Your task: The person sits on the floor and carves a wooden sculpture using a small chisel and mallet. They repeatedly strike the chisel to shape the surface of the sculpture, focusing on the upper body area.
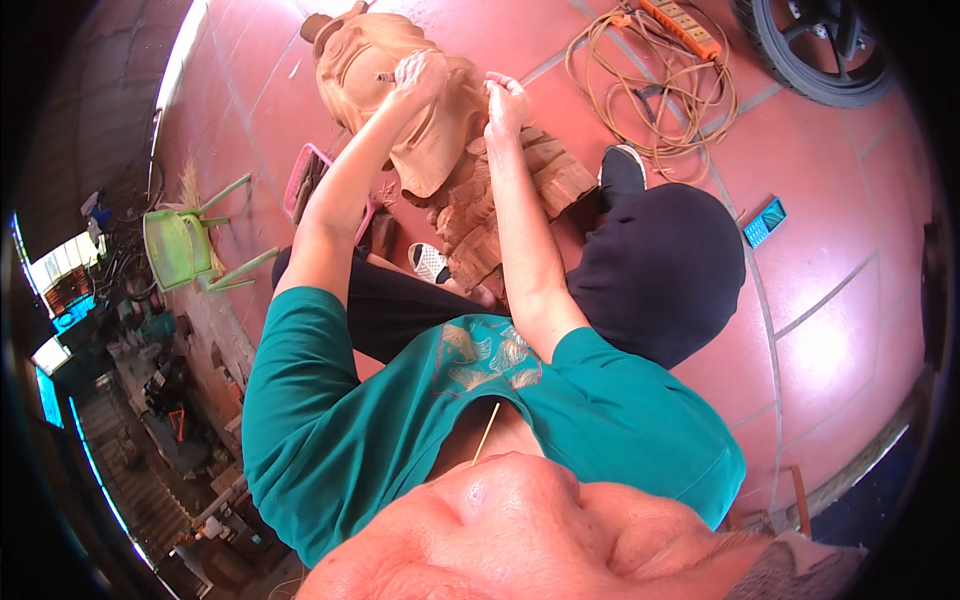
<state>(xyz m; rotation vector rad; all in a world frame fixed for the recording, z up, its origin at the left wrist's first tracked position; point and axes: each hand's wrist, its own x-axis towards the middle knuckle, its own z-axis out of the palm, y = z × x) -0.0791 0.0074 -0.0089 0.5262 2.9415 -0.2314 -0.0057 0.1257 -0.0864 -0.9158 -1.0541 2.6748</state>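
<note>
A large carved wooden sculpture (345, 60) lies on the floor in front of me, its upper part smooth and rounded. Toward me its lower part (555, 170) is rougher and darker, cut in deep ridges. My left hand (420, 80) rests on the smooth wood with bent fingers; whatever is in its grip is hidden. A small dark spot shows on the wood beside that hand. To its right, my right hand (507, 103) is closed at the carving's edge, thumb and fingers pinched together. Anything between them is too small to make out.
Left of the carving is a pink basket (310, 180), and farther left a green plastic chair (175, 248). A coiled yellowish cable (590, 85) with an orange power strip (680, 27) lies at far right, near a wheel (825, 75). A blue tray (765, 222) sits right of my knee.
</note>
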